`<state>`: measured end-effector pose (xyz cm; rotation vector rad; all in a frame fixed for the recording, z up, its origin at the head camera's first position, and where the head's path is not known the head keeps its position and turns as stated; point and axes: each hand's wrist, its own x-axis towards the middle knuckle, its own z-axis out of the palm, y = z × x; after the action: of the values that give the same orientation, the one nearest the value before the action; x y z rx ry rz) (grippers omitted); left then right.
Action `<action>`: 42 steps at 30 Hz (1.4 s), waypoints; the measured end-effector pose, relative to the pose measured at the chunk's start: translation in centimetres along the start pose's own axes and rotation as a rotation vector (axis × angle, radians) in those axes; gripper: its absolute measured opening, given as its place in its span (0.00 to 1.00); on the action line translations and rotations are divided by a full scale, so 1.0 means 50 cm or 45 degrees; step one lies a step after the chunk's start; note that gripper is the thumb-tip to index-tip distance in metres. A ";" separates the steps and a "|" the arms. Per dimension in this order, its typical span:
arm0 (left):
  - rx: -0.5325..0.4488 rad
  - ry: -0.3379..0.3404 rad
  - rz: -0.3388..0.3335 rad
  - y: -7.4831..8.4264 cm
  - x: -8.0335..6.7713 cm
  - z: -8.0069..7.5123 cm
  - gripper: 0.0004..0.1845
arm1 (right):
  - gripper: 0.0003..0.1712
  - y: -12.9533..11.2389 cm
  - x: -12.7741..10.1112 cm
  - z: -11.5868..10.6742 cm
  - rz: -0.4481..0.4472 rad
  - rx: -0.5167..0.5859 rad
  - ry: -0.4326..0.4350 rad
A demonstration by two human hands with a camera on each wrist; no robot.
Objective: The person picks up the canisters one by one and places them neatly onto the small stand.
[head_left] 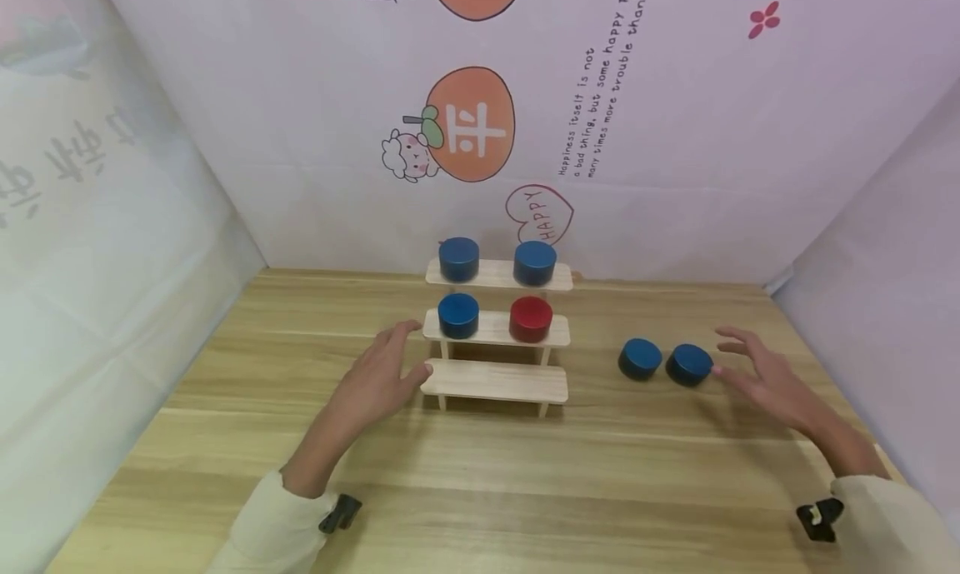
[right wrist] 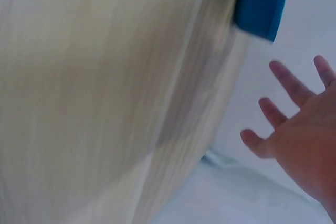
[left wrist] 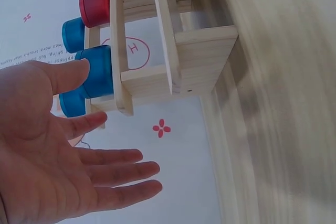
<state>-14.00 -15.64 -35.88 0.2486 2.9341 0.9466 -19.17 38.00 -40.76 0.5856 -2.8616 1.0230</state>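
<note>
The left hand (head_left: 375,382) lies open, thumb seemingly touching the lowest step of the wooden stepped shelf (head_left: 495,381) on the table (head_left: 480,474). The right hand (head_left: 765,378), fingers spread, holds nothing just beside two blue discs (head_left: 663,361); its grip is wide.

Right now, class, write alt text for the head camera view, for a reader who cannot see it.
Two open hands hover over a wooden table: the left hand beside a three-step wooden rack, the right hand by two blue discs. The rack holds two blue discs on top, one blue and one red disc mid-step.
</note>
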 end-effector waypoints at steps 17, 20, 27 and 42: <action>0.014 -0.057 -0.030 -0.015 -0.010 0.025 0.27 | 0.39 0.068 -0.032 -0.021 0.086 0.084 -0.106; 0.037 -0.071 -0.032 -0.018 -0.009 0.031 0.26 | 0.38 0.074 -0.034 -0.022 0.073 0.093 -0.105; 0.086 -0.055 -0.025 -0.028 0.000 0.050 0.25 | 0.38 0.076 -0.030 -0.017 0.051 0.066 -0.114; 0.175 -0.015 -0.008 -0.040 0.001 0.062 0.23 | 0.37 0.071 0.000 -0.001 0.025 0.038 -0.115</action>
<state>-14.06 -15.44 -39.57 0.2490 2.9907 0.7403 -20.45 40.55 -42.85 0.6233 -2.9400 1.0713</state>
